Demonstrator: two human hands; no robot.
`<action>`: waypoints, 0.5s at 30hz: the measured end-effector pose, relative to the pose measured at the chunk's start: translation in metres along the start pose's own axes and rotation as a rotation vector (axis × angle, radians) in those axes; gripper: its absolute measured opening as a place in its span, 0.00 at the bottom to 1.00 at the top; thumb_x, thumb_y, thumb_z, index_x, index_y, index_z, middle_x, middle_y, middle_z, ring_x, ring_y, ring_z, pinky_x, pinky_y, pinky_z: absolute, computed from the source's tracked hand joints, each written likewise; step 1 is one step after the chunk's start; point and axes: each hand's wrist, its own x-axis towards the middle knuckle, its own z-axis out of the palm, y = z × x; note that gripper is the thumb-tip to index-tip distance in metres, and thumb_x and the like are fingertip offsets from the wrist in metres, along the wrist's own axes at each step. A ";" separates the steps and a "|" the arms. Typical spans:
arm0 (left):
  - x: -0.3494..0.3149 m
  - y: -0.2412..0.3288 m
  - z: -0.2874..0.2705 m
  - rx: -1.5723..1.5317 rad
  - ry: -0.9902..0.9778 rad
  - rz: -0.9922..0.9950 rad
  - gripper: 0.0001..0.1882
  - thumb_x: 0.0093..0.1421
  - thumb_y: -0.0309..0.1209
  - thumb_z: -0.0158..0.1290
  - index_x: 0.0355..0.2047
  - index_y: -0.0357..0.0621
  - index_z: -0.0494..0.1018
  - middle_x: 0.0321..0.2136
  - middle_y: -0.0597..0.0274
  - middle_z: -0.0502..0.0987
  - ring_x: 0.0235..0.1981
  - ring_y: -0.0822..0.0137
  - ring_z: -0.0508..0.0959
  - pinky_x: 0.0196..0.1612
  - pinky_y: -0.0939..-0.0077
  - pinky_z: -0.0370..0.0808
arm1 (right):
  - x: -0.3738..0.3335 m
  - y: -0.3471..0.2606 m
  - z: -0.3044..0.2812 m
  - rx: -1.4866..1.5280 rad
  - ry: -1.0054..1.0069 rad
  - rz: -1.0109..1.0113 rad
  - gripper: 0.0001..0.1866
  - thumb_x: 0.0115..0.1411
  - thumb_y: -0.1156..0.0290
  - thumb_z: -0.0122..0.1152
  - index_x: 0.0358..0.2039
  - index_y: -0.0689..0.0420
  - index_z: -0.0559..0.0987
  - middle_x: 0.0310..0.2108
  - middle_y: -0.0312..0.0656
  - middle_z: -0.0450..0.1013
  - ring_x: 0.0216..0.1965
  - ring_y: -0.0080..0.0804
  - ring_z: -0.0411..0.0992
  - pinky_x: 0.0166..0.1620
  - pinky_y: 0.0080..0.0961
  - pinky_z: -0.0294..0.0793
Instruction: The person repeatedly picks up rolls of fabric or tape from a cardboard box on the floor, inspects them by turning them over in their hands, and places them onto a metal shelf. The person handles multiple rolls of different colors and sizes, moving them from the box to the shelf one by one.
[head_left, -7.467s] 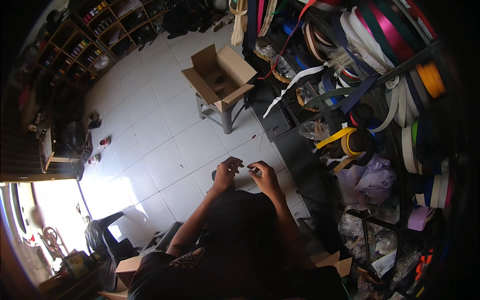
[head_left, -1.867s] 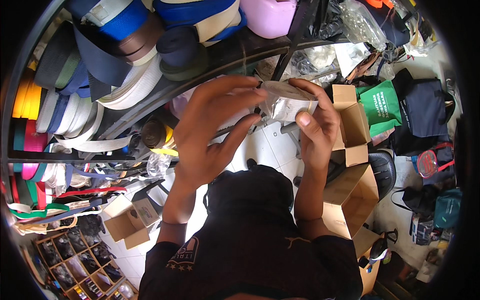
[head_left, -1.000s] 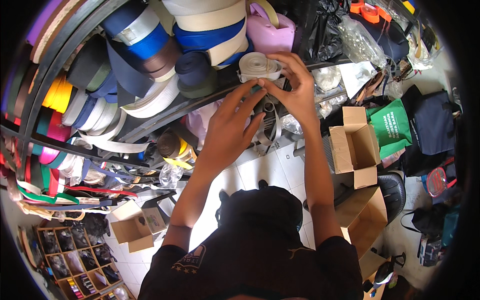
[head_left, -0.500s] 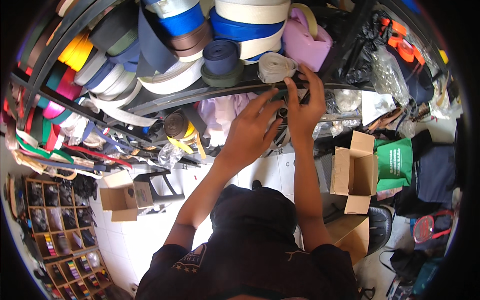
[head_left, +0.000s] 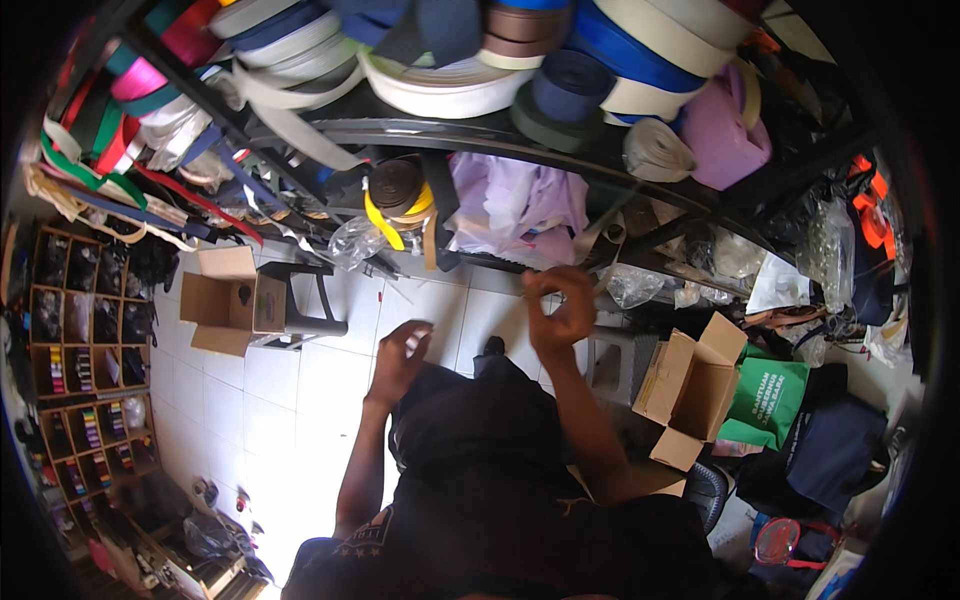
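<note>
My left hand is held low in front of my body, fingers curled together. A pale patch shows at its fingertips, too small to name. To its right and slightly higher, my right hand has its fingers bent into a ring with the thumb; what it pinches, if anything, I cannot make out. The hands are apart, below the shelf edge. Beyond them, a roll of whitish translucent strap sits at the shelf edge, beside a lilac bundle. Dark blue webbing lies rolled to its left.
The black metal shelf runs across the top, stacked with webbing rolls. Lilac fabric is on the level below. Open cardboard boxes stand on the left and right, near a green bag. A wooden pigeonhole rack stands far left.
Both hands have come away from the whitish roll and down toward my body. Their spread fingers have curled. The view has shifted, so the shelf sits higher and further right.
</note>
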 end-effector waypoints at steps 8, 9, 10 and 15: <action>-0.127 -0.110 -0.072 -0.107 0.303 -0.342 0.11 0.64 0.29 0.55 0.45 0.40 0.77 0.39 0.57 0.83 0.33 0.64 0.83 0.35 0.71 0.79 | -0.129 -0.074 0.105 0.328 -0.945 0.552 0.04 0.56 0.77 0.67 0.32 0.59 0.79 0.28 0.34 0.76 0.28 0.20 0.72 0.28 0.20 0.64; -0.139 -0.123 -0.086 -0.117 0.343 -0.312 0.11 0.63 0.29 0.55 0.45 0.39 0.77 0.39 0.55 0.83 0.33 0.61 0.83 0.35 0.69 0.79 | -0.144 -0.082 0.122 0.280 -1.038 0.563 0.06 0.56 0.77 0.67 0.34 0.60 0.80 0.29 0.36 0.77 0.28 0.21 0.73 0.29 0.21 0.67; -0.152 -0.132 -0.098 -0.124 0.369 -0.298 0.10 0.63 0.27 0.55 0.44 0.38 0.77 0.39 0.56 0.82 0.33 0.62 0.83 0.35 0.70 0.79 | -0.165 -0.083 0.135 0.270 -1.081 0.585 0.06 0.56 0.77 0.67 0.35 0.60 0.80 0.30 0.37 0.77 0.29 0.22 0.74 0.30 0.22 0.69; -0.212 -0.184 -0.166 -0.077 0.463 -0.321 0.09 0.61 0.22 0.55 0.43 0.36 0.77 0.36 0.53 0.82 0.32 0.61 0.83 0.35 0.70 0.79 | -0.239 -0.087 0.175 0.132 -1.291 0.615 0.07 0.57 0.75 0.65 0.37 0.61 0.81 0.34 0.41 0.79 0.31 0.28 0.76 0.37 0.26 0.74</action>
